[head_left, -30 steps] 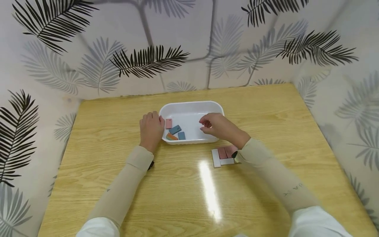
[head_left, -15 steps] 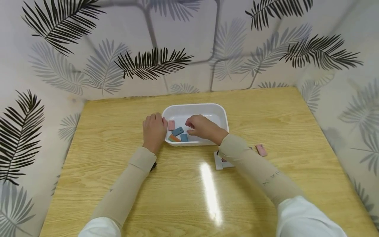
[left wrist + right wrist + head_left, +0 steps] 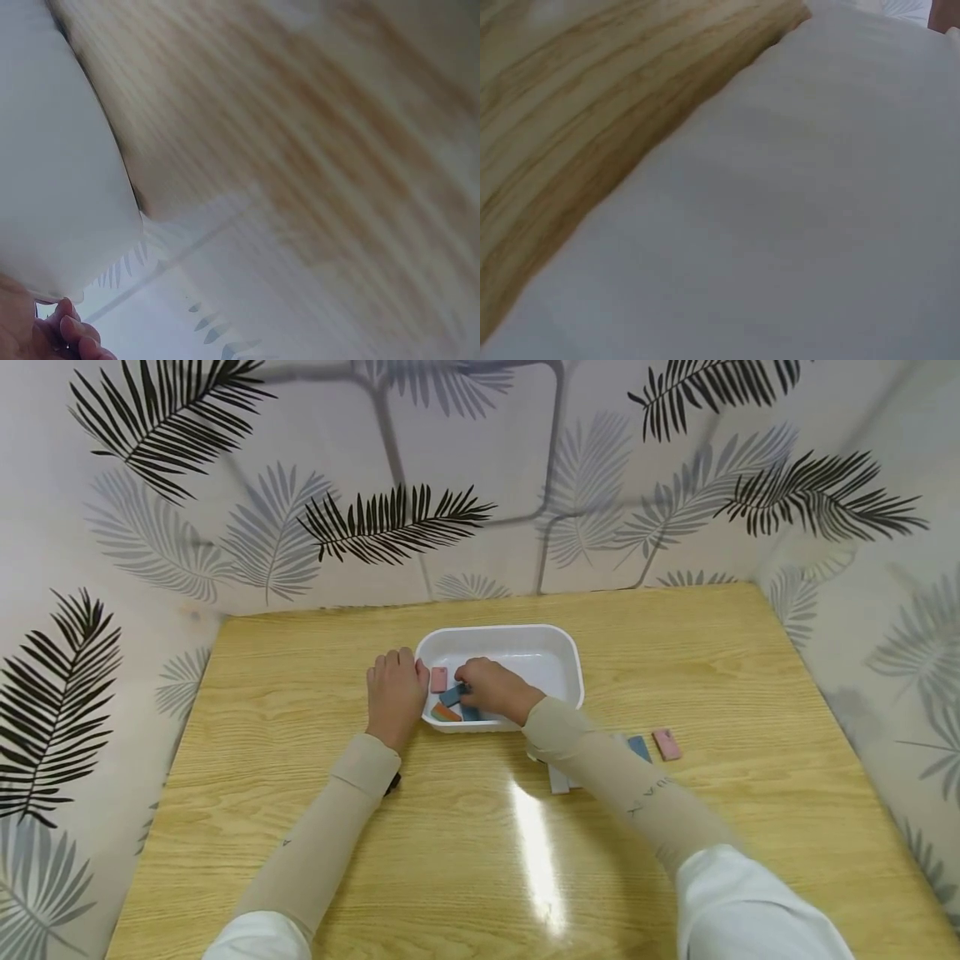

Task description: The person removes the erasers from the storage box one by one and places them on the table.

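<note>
A white plastic tray [image 3: 517, 628] stands on the table, with small rectangular blocks in its left end. My left hand [image 3: 395, 697] grips the tray's left rim; its curled fingers [image 3: 71, 330] show beside the white wall in the left wrist view. My right hand [image 3: 491, 687] reaches into the tray and pinches the right end of a blue block [image 3: 450, 697]. Near it lie a pink block [image 3: 438, 679], an orange-and-green block [image 3: 446, 712] and a second blue block [image 3: 470, 714], partly hidden by the right hand.
In front of the tray, white strips [image 3: 558, 780] lie partly under my right forearm. To the right are a blue block [image 3: 639, 747] and a pink block [image 3: 667, 744]. A leaf-patterned wall covering [image 3: 480, 552] borders the table's far edge.
My right hand has moved left across the tray and down to the blue block. More of the pieces right of my forearm now show. The left hand has stayed at the rim.
</note>
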